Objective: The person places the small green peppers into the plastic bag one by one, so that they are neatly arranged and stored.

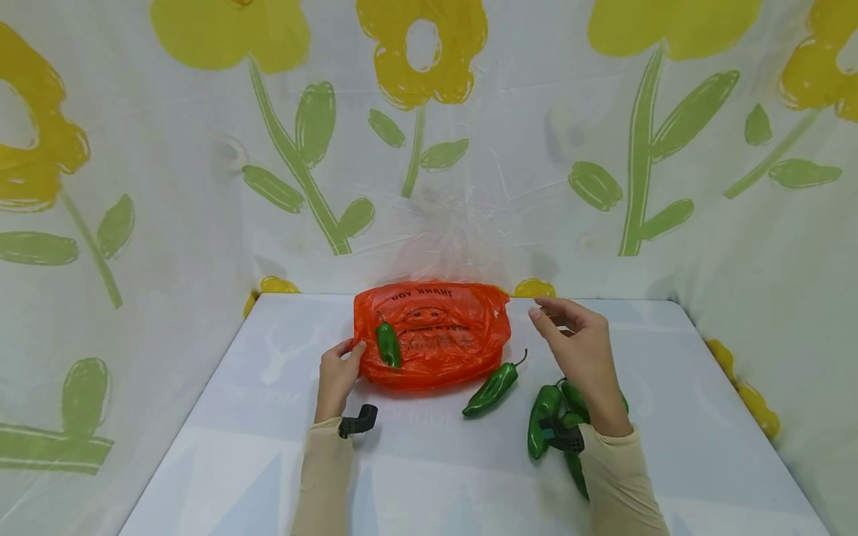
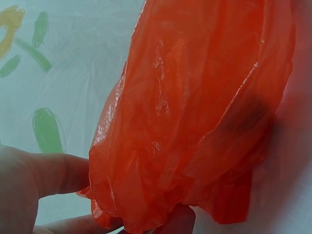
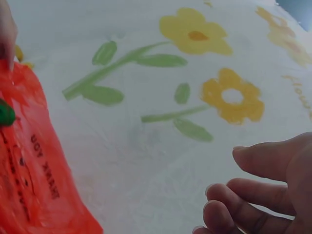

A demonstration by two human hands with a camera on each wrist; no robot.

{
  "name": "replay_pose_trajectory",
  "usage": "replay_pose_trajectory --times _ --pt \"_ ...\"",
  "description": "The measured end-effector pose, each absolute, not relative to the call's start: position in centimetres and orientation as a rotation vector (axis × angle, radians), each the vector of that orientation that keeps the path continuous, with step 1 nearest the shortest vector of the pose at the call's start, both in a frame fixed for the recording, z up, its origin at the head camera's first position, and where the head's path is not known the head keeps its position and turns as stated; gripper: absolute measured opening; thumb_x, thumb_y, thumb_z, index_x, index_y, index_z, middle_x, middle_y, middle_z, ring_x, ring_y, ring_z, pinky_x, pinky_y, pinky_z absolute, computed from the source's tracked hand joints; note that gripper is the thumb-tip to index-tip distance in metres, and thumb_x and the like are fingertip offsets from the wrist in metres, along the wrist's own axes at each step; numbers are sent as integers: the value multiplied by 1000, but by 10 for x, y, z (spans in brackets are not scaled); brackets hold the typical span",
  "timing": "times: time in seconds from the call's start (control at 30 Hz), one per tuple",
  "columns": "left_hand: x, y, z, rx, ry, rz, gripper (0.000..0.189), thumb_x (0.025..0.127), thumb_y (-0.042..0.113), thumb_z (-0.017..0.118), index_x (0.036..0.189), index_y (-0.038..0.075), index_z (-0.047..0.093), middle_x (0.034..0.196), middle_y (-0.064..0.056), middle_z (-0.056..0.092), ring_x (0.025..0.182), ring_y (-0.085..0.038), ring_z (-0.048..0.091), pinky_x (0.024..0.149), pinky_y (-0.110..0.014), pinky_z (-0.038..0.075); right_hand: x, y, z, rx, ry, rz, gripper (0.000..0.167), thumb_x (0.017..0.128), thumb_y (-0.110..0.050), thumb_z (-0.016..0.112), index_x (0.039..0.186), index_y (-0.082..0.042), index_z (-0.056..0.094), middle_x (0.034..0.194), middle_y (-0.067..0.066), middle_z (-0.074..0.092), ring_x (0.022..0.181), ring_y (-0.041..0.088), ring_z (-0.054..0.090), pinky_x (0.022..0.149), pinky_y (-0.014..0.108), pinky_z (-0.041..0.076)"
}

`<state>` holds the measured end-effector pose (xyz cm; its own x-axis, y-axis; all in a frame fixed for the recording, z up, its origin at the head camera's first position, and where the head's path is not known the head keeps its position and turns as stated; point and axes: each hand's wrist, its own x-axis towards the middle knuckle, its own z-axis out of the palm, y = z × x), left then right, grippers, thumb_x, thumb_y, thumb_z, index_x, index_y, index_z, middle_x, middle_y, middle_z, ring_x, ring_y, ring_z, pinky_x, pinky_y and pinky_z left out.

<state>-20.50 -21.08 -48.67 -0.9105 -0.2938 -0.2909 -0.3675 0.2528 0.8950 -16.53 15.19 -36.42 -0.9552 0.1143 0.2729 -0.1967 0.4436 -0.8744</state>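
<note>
A red plastic bag (image 1: pixel 449 365) with printed lettering lies at the back middle of the table, its mouth spread. One green chili pepper (image 1: pixel 388 344) rests within the bag's opening. My left hand (image 1: pixel 338 376) pinches the bag's left edge; the left wrist view shows thumb and fingers (image 2: pixel 63 173) around the plastic. To the right of the bag, my right hand (image 1: pixel 585 350) is raised with relaxed, slightly bent fingers and holds nothing. Just right of the bag's front edge lies another green chili pepper (image 1: pixel 494 390). Several green chili peppers (image 1: pixel 543 420) lie under my right wrist, partly hidden by it.
The white table (image 1: pixel 429 476) meets a flower-printed curtain (image 1: pixel 482 149) close behind the bag. More of the same curtain hangs along the left and right sides. Dark camera mounts (image 1: pixel 360 420) sit on the wrists.
</note>
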Motion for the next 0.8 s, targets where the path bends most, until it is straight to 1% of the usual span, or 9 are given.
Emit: replay_pose_trajectory --times 0.13,0.17,0.23,0.3,0.53,0.8 --pt "-205 -211 -486 -654 2429 1773 60 106 38 52 154 1 45 155 -21 48 122 -34 64 107 -46 55 -158 166 -363 12 -2373 1489 32 98 -30 71 123 -10 75 97 -13 73 84 -3 65 69 15 55" --pt "-205 -211 -487 -654 2431 1774 61 106 38 52 154 1 45 156 -21 48 122 -34 63 106 -46 55 -157 169 -363 -5 -2362 1485 31 98 -30 71 122 -10 75 95 -18 71 84 -3 66 71 14 54" --pt "-205 -211 -487 -656 2433 1773 60 106 38 52 154 1 45 155 -21 48 121 -34 63 106 -46 55 -154 176 -364 -41 -2353 1466 31 97 -30 72 121 -11 76 91 -23 68 83 -3 66 70 13 53" --pt "-205 -211 -488 -661 2433 1775 60 106 38 52 154 1 45 155 -20 48 121 -33 64 106 -46 55 -152 182 -365 -83 -2349 1446 31 97 -29 72 121 -11 76 88 -25 68 82 -3 66 70 13 53" --pt "-204 -211 -486 -659 2431 1773 62 107 39 51 155 1 44 156 -21 47 123 -34 63 107 -47 54 -148 199 -375 -221 -2323 1412 30 97 -29 72 120 -10 76 83 -24 67 77 -1 64 65 14 51" --pt "-205 -211 -487 -658 2416 1788 61 106 37 52 154 0 45 155 -21 48 122 -34 64 107 -46 55 -148 215 -387 -346 -2332 1363 32 97 -28 72 121 -8 75 79 -30 62 71 -3 61 64 12 49"
